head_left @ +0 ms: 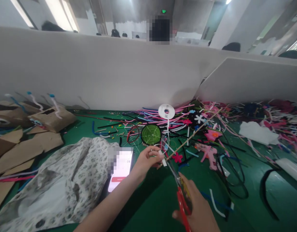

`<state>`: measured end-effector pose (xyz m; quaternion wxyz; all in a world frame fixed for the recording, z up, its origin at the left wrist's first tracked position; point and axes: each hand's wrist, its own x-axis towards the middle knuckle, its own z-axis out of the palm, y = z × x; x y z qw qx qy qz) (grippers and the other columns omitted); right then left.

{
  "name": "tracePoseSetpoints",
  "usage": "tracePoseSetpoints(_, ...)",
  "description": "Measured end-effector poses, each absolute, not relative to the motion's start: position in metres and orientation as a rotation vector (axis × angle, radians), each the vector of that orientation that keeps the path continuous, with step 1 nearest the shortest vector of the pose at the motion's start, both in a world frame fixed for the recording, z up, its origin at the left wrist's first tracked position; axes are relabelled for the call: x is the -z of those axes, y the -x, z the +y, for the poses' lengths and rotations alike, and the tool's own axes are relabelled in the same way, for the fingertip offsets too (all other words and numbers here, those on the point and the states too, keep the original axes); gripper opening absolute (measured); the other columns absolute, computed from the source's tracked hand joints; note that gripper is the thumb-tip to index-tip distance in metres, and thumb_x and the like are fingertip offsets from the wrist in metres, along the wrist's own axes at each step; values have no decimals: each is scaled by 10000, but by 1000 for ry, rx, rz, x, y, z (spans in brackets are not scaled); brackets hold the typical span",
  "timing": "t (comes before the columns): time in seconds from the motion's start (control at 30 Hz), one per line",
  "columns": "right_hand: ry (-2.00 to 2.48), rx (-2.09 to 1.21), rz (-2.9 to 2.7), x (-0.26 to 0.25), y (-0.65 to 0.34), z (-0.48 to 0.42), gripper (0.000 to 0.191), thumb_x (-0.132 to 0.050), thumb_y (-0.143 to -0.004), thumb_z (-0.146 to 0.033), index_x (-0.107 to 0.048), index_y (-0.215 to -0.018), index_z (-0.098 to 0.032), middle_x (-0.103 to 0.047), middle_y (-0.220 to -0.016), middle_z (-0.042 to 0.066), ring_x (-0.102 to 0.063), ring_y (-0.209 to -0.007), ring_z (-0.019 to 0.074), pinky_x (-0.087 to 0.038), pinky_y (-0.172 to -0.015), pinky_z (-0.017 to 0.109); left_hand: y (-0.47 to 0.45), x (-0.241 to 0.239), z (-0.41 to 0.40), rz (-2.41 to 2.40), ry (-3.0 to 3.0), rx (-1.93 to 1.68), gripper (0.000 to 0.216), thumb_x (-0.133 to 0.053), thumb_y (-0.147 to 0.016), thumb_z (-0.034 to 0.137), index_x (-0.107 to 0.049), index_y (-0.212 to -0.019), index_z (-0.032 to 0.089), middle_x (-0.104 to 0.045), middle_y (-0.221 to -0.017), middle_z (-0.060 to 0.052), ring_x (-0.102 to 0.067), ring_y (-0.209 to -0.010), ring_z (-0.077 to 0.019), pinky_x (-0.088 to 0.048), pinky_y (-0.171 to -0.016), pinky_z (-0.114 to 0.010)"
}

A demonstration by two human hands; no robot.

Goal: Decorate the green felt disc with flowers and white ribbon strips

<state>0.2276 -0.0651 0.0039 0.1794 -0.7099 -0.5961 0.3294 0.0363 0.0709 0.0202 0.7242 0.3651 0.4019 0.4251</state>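
My left hand (149,159) pinches a white ribbon (163,158) near its end. The ribbon curves up to a white spool (166,111) behind. A thin wooden stick (194,133) slants down to the same fingers; whether they grip it too I cannot tell. In my right hand (195,201) are scissors with red handles (183,206), their blades (172,169) pointing at the ribbon's end. Whether the blades touch the ribbon is unclear. Just beyond my left hand lies a round green piece with a black rim (151,134). A dark pink flower (177,157) lies close by.
A lit phone (120,169) and patterned cloth (83,167) lie left, before cardboard pieces (45,141) and a brown paper craft (54,118). On the right are a pink glue gun (208,154), white tissue (258,132) and many fuzzy stems. A pale partition (102,71) stands behind.
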Motion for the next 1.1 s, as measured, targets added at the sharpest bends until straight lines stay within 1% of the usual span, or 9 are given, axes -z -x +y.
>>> tracePoseSetpoints(0.17,1973,-855,-1774,20,-226,-88,887,-700,-639,-392,-312,-1432,-305,-537,-1310,103,-570,-1135,330,-521,-778,357,-32,-10,48,975,-644,-1023,369,-811,-641,305,-569,-896,192,-643,-764,40,-650,-698,-100,-544,-619,-201)
tracePoseSetpoints(0.27,1997,-866,-1704,28,-224,-98,879,-711,-615,-366,-343,-1410,-307,-538,-1300,110,-629,-1029,304,-522,-723,332,-34,-8,30,954,-525,-1088,390,-831,-621,238,-580,-914,184,-654,-834,21,-647,-743,-90,-546,-690,-198)
tracePoseSetpoints(0.3,1994,-893,-1693,29,-223,-99,881,-710,-608,-362,-347,-1408,-293,-528,-1309,117,-629,-1026,301,-521,-735,338,-35,-9,25,938,-495,-1098,401,-837,-612,215,-584,-920,180,-655,-847,15,-646,-748,-88,-543,-697,-191)
tracePoseSetpoints(0.47,1902,-1083,-1786,19,-226,-99,887,-668,-644,-397,-296,-1430,-223,-464,-1375,146,-512,-1207,326,-476,-888,387,-44,-12,9,920,-502,-1083,468,-851,-585,172,-587,-971,173,-656,-952,-18,-656,-771,-97,-542,-713,-185)
tracePoseSetpoints(0.63,1923,-1194,-1761,8,-232,-102,907,-659,-636,-331,-262,-1446,-234,-442,-1401,134,-564,-1126,291,-479,-876,366,-48,-12,7,927,-485,-1127,470,-856,-567,159,-579,-946,188,-628,-888,21,-650,-713,-79,-538,-674,-166)
tracePoseSetpoints(0.8,1962,-1131,-1736,-4,-227,-103,844,-621,-618,-232,-347,-1416,-249,-521,-1332,104,-611,-1035,264,-499,-820,326,-54,-11,6,931,-443,-1167,464,-859,-554,148,-566,-911,187,-617,-867,32,-647,-712,-73,-538,-669,-154)
tracePoseSetpoints(0.87,1971,-1111,-1702,-8,-224,-102,813,-617,-624,-231,-376,-1400,-256,-552,-1299,85,-627,-1001,244,-508,-790,293,-56,-11,5,929,-436,-1180,453,-856,-557,146,-562,-899,186,-612,-873,32,-649,-726,-75,-538,-675,-153)
tracePoseSetpoints(0.97,1962,-1119,-1684,-12,-221,-101,787,-602,-650,-250,-375,-1402,-205,-568,-1273,97,-639,-955,226,-514,-781,286,-60,-11,3,926,-427,-1199,423,-847,-571,145,-559,-878,181,-606,-884,32,-646,-728,-72,-539,-679,-154)
tracePoseSetpoints(1.1,1954,-1068,-1688,-8,-221,-102,768,-588,-667,-262,-373,-1401,-186,-585,-1251,109,-647,-963,238,-526,-777,296,-61,-12,1,910,-428,-1206,389,-835,-591,141,-558,-860,182,-605,-875,35,-646,-729,-71,-539,-699,-161)
